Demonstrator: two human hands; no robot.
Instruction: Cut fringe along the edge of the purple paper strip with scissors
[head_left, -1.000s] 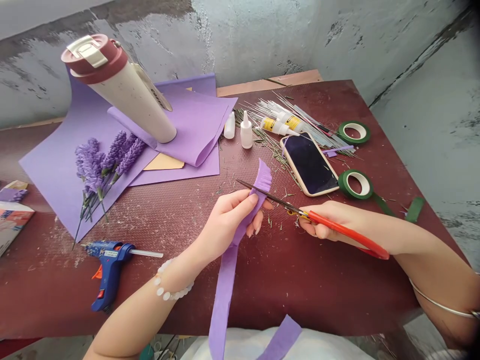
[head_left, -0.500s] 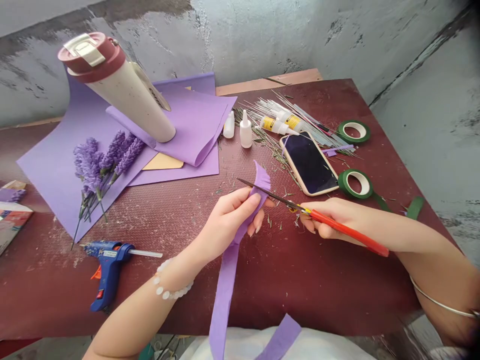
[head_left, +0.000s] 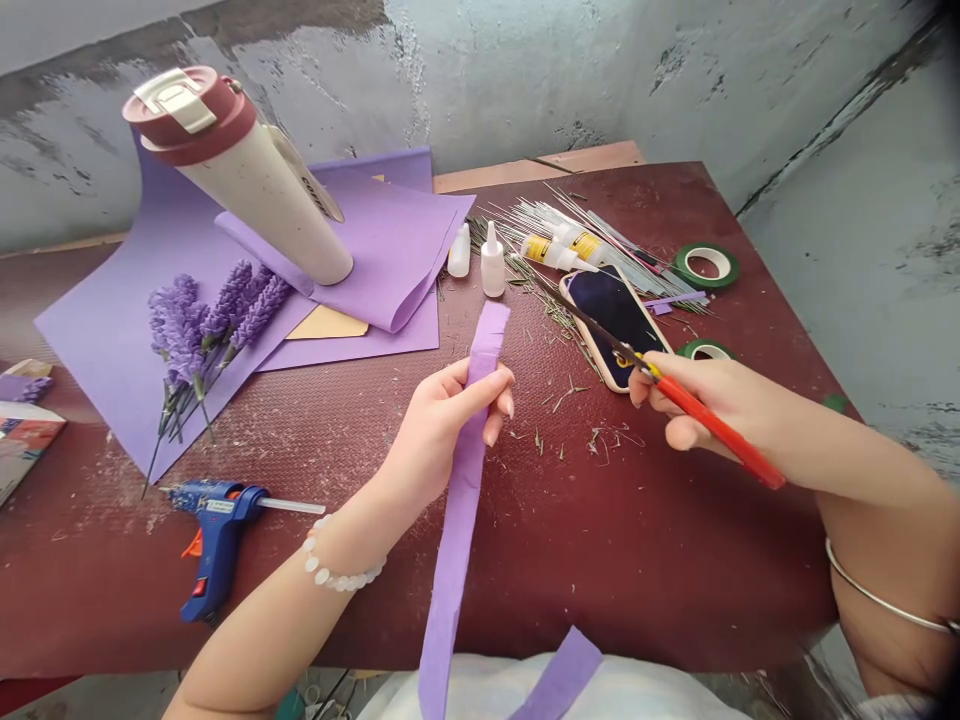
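My left hand (head_left: 442,425) grips a long lilac paper strip (head_left: 466,480) that stands up above my fingers and hangs down past the table edge towards my lap. My right hand (head_left: 705,400) is shut on red-handled scissors (head_left: 720,430), whose dark blades point up and left over a phone (head_left: 615,320). The blade tips are well to the right of the strip and do not touch it. The phone's lower part and a roll of green tape (head_left: 705,350) are partly hidden behind my right hand.
A blue hot glue gun (head_left: 217,545) lies at the front left. Purple lavender sprigs (head_left: 202,330) rest on purple paper sheets (head_left: 390,260) beside a white tumbler (head_left: 262,195). Small glue bottles (head_left: 491,262), thin wires and green tape (head_left: 706,265) lie at the back. Dry clippings litter the maroon tabletop (head_left: 600,520).
The scissors have moved right and up, away from the strip, to above the phone. The strip's upper end, curled over my left hand before, now stands straighter.
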